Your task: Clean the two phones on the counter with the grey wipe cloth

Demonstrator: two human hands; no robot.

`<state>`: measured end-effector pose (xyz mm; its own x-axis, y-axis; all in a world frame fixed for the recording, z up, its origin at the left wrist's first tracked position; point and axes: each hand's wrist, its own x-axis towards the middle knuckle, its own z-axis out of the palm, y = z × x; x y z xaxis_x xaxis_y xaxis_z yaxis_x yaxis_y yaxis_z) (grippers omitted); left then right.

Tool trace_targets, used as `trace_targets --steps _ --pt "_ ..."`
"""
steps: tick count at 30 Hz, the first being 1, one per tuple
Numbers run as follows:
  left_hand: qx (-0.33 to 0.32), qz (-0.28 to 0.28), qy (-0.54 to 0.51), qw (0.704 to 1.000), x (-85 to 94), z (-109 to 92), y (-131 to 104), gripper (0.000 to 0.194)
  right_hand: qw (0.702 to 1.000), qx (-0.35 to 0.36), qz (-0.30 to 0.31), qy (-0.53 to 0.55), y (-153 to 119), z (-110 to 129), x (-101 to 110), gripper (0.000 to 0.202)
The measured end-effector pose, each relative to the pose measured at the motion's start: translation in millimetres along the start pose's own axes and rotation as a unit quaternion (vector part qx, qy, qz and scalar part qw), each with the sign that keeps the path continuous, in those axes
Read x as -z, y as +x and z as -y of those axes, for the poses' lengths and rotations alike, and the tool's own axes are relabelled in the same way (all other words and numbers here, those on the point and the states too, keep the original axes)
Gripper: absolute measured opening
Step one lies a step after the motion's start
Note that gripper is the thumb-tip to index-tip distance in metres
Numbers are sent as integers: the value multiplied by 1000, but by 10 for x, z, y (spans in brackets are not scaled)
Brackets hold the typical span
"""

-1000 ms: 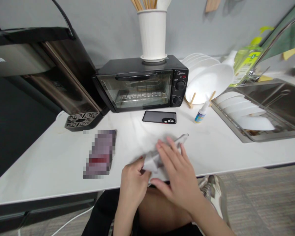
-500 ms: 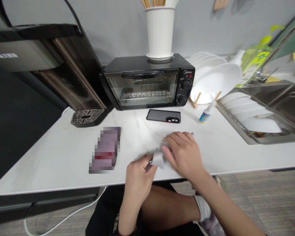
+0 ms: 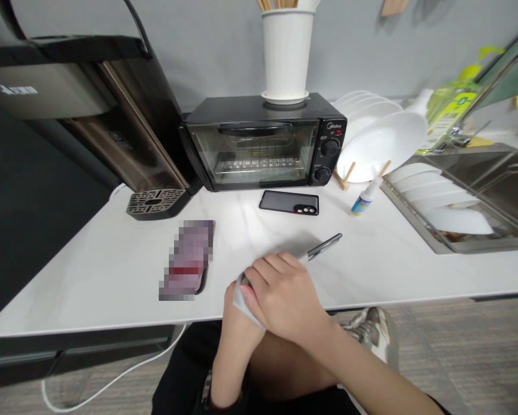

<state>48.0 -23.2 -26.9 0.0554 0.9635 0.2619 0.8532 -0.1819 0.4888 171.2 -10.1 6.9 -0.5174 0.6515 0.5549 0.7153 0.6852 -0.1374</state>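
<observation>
phone: thin clear/silver slab (image 3: 323,246) held edge-on near the front of the desk (image 3: 112,276); only its far tip showed past the right hand.
long axis: ran from the hands near the desk edge out to upper right, toward the glue bottle (image 3: 363,202).
cloth: white wipe (image 3: 241,300) wrapped over the near end, touching both hands.
right hand: (image 3: 284,294) lay over the near half, fingers pressed together and curled over the cloth and slab.
left hand: (image 3: 237,323) sat beneath and mostly hidden; it seemed to grip the near end, but finger state could not be told.
nearer hand: right hand covered the slab; free tip lay up and right of its fingers.
second phone: blurred screen-up handset (image 3: 188,259) lay left of the hands, apart.
black case: (image 3: 288,202) lay flat beyond the hands, just before the toaster oven (image 3: 263,144).
other: coffee machine (image 3: 112,127) far left; plate rack (image 3: 371,138) and sink (image 3: 479,184) right.
</observation>
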Motion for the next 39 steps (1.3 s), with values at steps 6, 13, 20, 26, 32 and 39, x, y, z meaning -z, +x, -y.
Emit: trace_targets --steps 6,13,20,26,32,39 --pt "38 58 -150 986 59 -84 10 18 995 -78 -33 -54 -190 -725 182 40" --pt "49 54 -201 977 60 -105 0 19 992 -98 -18 -75 -143 -893 339 38" --pt "24 12 -46 999 22 -24 -10 26 999 25 32 -3 51 -86 13 32" --pt "40 36 -124 991 49 -66 -6 26 999 9 -5 34 -55 -392 111 39" --pt "70 66 -214 972 81 -127 3 21 983 -160 -86 -7 -95 -943 306 36" --pt "49 59 -118 990 30 -62 0 23 994 -107 -7 -16 4 -421 136 33"
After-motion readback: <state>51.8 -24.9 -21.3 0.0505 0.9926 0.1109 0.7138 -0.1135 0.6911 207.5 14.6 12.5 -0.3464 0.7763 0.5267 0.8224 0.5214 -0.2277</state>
